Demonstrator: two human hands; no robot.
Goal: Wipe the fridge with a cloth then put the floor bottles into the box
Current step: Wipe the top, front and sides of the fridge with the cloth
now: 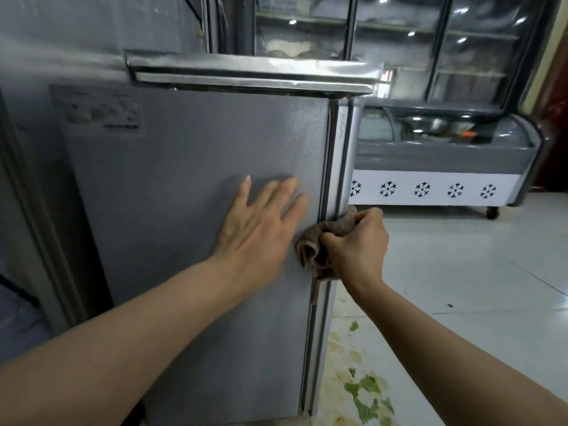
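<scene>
A grey fridge (pixel 190 167) fills the left and middle of the view, with a shiny metal handle bar (pixel 252 73) across its lower door's top. My left hand (pixel 261 222) lies flat on the door with fingers straight and spread. My right hand (pixel 358 244) grips a bunched brown cloth (pixel 319 244) against the door's right edge, at the seal strip. No floor bottles and no box are in view.
A glass-fronted display freezer (pixel 439 167) with a white snowflake panel stands behind on the right, with tall glass cabinet doors (pixel 399 41) above it. White tiled floor (pixel 461 272) stretches to the right. Green leaf scraps and stains (pixel 365 392) lie by the fridge's foot.
</scene>
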